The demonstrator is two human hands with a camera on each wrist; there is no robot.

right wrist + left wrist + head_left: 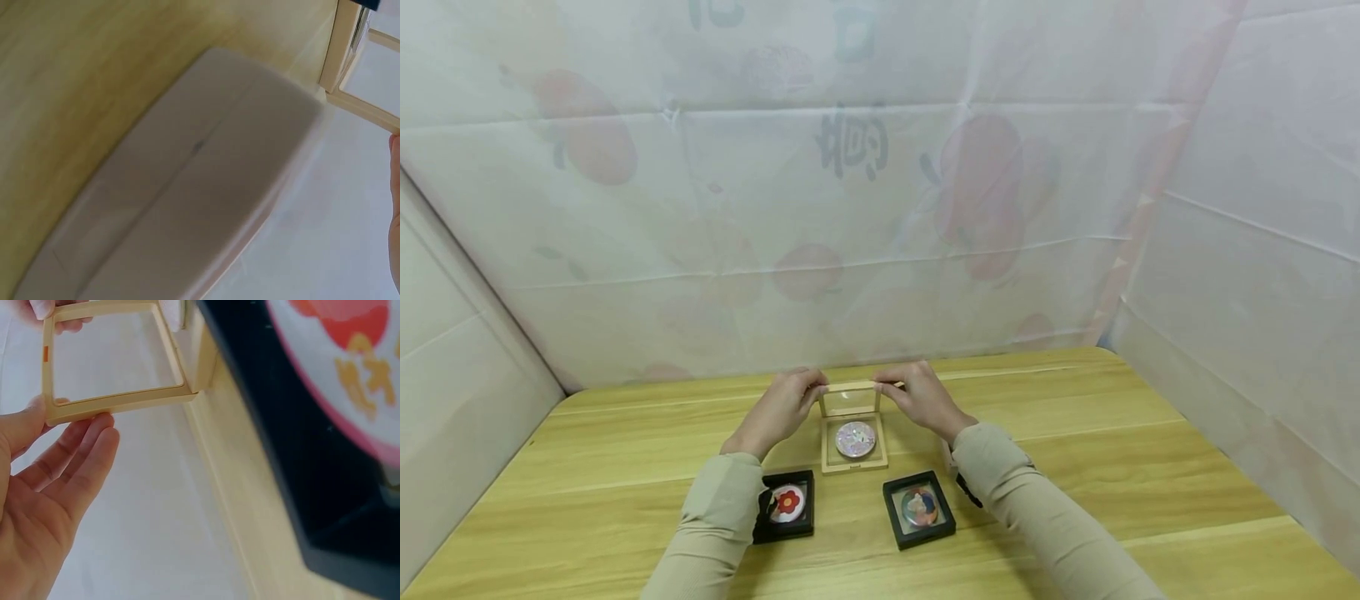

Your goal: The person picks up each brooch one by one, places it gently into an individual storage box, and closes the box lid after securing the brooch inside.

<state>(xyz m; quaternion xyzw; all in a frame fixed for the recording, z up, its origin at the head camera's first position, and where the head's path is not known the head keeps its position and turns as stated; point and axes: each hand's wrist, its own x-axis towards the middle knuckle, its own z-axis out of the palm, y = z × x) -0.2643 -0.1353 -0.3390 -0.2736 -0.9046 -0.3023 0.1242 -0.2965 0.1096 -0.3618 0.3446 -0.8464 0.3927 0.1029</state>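
Note:
A beige display frame (854, 465) stands unfolded on the table, its hinged lid (850, 403) raised and its clear window showing. On the lower half lies a round glittery badge (855, 439). My left hand (778, 408) pinches the left upper corner of the lid; in the left wrist view, the thumb and fingertips of this left hand (53, 481) are at the lid's corner (78, 412). The right hand (921, 400) pinches the opposite upper corner. Only an edge of that right hand (395, 206) shows in the right wrist view, touching the lid's rim (365, 112).
Nearer the front, a black frame (806, 525) with a red-flower badge (787, 502) lies partly under the left sleeve. Another black frame (929, 536) holds a multicoloured badge (920, 507). A blurred pinkish box (187, 162) sits by the right forearm. Printed cloth (880, 208) hangs behind the table.

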